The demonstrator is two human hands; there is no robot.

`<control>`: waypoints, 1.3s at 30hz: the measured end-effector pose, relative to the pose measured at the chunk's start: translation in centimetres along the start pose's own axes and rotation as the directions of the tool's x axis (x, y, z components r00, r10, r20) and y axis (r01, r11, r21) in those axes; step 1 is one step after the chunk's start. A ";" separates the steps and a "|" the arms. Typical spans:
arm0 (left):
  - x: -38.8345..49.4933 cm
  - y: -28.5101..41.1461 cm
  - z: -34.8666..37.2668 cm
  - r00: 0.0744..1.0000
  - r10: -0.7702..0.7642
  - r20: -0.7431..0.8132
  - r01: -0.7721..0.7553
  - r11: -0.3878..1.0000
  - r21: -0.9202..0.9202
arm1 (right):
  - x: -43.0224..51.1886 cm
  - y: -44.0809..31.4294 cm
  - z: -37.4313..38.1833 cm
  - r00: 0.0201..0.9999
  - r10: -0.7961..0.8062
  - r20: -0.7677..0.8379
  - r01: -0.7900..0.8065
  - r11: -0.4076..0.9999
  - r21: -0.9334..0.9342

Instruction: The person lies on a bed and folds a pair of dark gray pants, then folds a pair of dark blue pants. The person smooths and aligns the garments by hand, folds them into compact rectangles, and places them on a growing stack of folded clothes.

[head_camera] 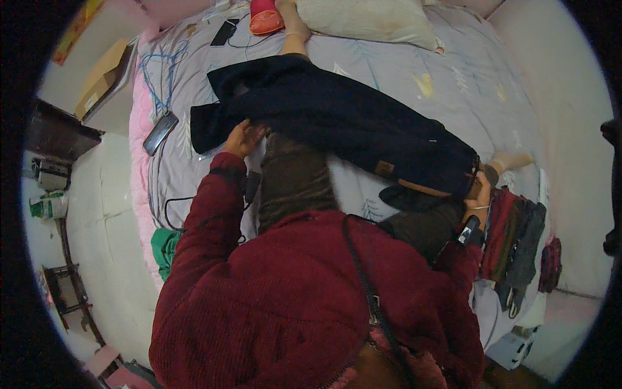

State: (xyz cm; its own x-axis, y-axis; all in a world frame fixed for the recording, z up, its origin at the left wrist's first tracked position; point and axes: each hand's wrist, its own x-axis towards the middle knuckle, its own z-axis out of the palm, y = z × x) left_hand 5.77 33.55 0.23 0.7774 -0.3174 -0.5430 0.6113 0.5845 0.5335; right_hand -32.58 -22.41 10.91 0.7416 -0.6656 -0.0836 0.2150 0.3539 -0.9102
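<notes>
Dark navy trousers [330, 107] lie stretched across my legs on a bed, their leg ends at the left and the waist, with brown trim and a small brown patch, at the right. My left hand [245, 138] is at the lower edge of the trousers near the leg ends; its fingertips are partly hidden, so its grip is unclear. At the waist end, my right hand [478, 189] holds the trousers' waistband, fingers closed around the edge.
Folded clothes [515, 238] lie in a row at the right bed edge. A smartphone [160, 133] and blue cord [167, 82] are at the left, green cloth [165, 250] below. Beyond my foot are a black phone [224, 32], a red object [266, 18] and a pillow [369, 22].
</notes>
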 end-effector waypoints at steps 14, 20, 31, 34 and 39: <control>0.6 11.1 4.7 0.747 0.636 0.194 -0.567 0.457 0.686 | 0.2 -2.8 -0.8 0.992 -0.108 0.067 0.117 0.983 -0.144; -10.9 17.8 6.1 0.737 0.362 0.571 -0.434 -0.393 0.810 | 0.9 -0.7 -3.8 0.978 -0.099 0.185 0.124 0.983 -0.132; -18.7 12.9 -2.4 0.923 0.264 -0.282 0.273 0.069 0.960 | 0.0 -1.9 -2.2 0.979 0.145 0.144 -0.075 0.909 -0.409; -17.2 11.6 -2.2 0.921 0.380 -0.084 0.012 0.187 0.982 | 0.4 -2.0 -2.6 0.942 0.303 0.143 -0.237 0.904 -0.356; -12.6 7.0 4.3 0.807 0.449 0.383 -0.391 -0.078 0.917 | 1.4 -0.7 -3.3 0.971 0.230 -0.071 -0.193 0.568 -0.800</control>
State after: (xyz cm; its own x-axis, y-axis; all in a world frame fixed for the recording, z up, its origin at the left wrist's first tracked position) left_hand 0.94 38.44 13.60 0.9590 -0.2792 0.0493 -0.2160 -0.6065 0.7652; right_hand -33.79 -25.72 10.14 0.7242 -0.6113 -0.3192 -0.5294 -0.1963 -0.8253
